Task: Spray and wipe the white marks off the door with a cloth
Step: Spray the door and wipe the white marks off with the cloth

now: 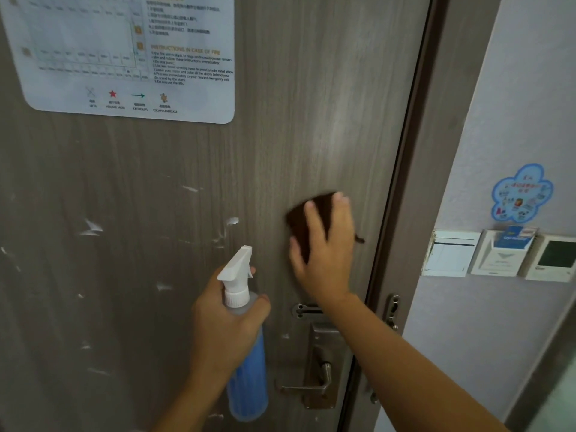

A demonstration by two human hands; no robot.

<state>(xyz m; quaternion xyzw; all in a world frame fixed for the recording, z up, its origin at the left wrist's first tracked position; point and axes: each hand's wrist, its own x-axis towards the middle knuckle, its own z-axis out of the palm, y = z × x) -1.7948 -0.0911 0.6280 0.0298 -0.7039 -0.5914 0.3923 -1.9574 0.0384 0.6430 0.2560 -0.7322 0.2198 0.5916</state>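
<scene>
My right hand point(324, 244) pressed the brown cloth point(307, 219) flat-fingered to the door point(311, 120); my left hand point(224, 325) gripped the spray bottle point(246, 353). Firm overlapping strokes toward the white marks point(90, 227) seemed best.

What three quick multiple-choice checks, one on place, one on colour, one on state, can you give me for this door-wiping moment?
1. Where is the cloth on the door?
A. Over the fire notice
B. Above the lever handle, near the latch edge
C. Below the lever handle

2. What colour is the liquid in the spray bottle?
A. Blue
B. Green
C. Yellow

3. How does the right hand meet the cloth?
A. Balled up in a fist
B. Fingers spread, pressing it on the door
C. Hanging clear of it

Answers: 1 B, the cloth lies above the lever handle, right of the white marks. 2 A, the bottle held by the left hand shows blue. 3 B, the fingers lie flat across the brown cloth.
</scene>
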